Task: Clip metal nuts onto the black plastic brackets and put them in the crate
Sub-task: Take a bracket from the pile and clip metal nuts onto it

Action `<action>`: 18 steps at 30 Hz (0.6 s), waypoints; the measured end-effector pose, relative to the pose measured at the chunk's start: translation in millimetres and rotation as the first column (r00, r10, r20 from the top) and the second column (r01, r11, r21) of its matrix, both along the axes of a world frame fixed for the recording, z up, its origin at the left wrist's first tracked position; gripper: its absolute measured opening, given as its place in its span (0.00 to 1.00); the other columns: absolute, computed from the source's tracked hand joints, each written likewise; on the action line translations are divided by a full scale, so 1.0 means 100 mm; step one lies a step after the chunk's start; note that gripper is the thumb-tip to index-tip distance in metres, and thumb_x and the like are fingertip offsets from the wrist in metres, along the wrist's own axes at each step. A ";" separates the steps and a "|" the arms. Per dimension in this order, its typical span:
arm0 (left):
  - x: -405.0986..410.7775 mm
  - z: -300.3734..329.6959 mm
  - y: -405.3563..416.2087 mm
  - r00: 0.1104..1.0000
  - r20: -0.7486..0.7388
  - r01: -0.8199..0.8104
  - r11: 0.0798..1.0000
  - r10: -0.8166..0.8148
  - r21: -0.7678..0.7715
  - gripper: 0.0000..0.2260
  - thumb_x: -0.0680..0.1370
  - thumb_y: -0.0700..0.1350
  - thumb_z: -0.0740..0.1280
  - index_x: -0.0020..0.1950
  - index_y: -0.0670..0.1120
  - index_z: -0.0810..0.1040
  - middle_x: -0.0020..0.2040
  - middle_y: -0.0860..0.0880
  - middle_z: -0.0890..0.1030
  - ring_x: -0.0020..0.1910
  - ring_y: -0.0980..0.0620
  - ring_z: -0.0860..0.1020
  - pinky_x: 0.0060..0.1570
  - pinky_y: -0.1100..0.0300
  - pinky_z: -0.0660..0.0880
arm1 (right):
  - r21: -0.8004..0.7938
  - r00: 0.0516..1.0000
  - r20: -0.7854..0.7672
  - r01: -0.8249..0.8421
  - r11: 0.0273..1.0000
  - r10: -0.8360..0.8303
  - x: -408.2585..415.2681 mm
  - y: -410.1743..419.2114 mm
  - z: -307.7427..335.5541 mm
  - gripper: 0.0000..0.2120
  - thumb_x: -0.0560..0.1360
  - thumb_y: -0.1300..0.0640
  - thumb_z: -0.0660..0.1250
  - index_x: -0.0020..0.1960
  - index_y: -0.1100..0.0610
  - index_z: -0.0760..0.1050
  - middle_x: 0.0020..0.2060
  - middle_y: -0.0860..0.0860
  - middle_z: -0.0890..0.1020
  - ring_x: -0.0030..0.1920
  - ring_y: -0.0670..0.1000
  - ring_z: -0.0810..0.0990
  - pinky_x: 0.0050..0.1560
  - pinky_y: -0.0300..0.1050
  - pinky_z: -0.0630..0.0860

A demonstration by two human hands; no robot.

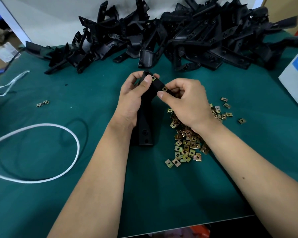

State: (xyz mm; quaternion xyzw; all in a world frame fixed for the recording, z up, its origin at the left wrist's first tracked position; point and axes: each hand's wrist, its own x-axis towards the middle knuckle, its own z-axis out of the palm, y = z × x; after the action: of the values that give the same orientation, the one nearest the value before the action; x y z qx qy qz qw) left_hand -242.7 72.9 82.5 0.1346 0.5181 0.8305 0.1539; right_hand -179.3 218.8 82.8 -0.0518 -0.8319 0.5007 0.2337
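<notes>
Bracket (149, 107) gripped by both hands (131, 100) (184, 100), right pinching nut (164, 88).

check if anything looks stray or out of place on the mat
Two metal nuts lie alone on the green mat, far left of the main nut pile. A white cord loops loosely beside them.

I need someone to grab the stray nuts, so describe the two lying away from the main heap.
Start at the white cable loop on the green table, left of the left hand. Just above it lie two brass-coloured nuts, touching, far from the big nut heap under the right hand.
</notes>
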 end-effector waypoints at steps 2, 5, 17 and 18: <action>0.00 0.00 -0.01 1.000 -0.008 0.015 1.000 -0.014 0.021 0.03 0.83 0.40 0.66 0.50 0.45 0.75 0.56 0.45 0.85 0.48 0.47 0.82 0.50 0.52 0.81 | 0.003 1.000 -0.009 -0.010 1.000 0.010 0.01 0.00 0.02 0.04 0.73 0.54 0.78 0.46 0.53 0.85 0.35 0.44 0.84 0.36 0.42 0.81 0.40 0.37 0.77; -0.02 0.00 -0.03 0.999 -0.032 0.017 1.000 -0.016 0.019 0.01 0.83 0.39 0.66 0.53 0.44 0.75 0.56 0.46 0.84 0.47 0.48 0.82 0.49 0.53 0.81 | -0.001 1.000 -0.004 -0.023 1.000 0.023 0.01 0.00 0.03 0.04 0.73 0.54 0.78 0.46 0.54 0.85 0.35 0.44 0.84 0.37 0.42 0.81 0.41 0.37 0.77; 0.00 0.00 0.00 0.995 -0.004 -0.099 0.989 0.099 -0.110 0.03 0.83 0.37 0.66 0.55 0.41 0.77 0.52 0.44 0.86 0.48 0.47 0.83 0.51 0.52 0.82 | 0.137 0.998 0.052 -0.043 0.990 0.036 -0.01 0.00 0.02 0.08 0.76 0.51 0.76 0.43 0.55 0.84 0.32 0.44 0.82 0.32 0.42 0.77 0.34 0.33 0.69; 0.00 0.00 0.01 0.994 -0.001 -0.107 0.985 0.108 -0.133 0.03 0.83 0.37 0.66 0.56 0.41 0.78 0.52 0.43 0.85 0.48 0.47 0.82 0.51 0.52 0.81 | 0.162 0.997 0.063 -0.046 0.986 0.036 -0.01 -0.01 0.02 0.10 0.76 0.49 0.75 0.41 0.54 0.83 0.31 0.45 0.81 0.31 0.43 0.76 0.32 0.34 0.68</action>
State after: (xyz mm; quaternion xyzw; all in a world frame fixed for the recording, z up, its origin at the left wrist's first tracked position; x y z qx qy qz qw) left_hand -242.7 73.8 82.4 0.0930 0.5784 0.8016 0.1192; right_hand -180.6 218.0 84.7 -0.0302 -0.8776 0.4339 0.2016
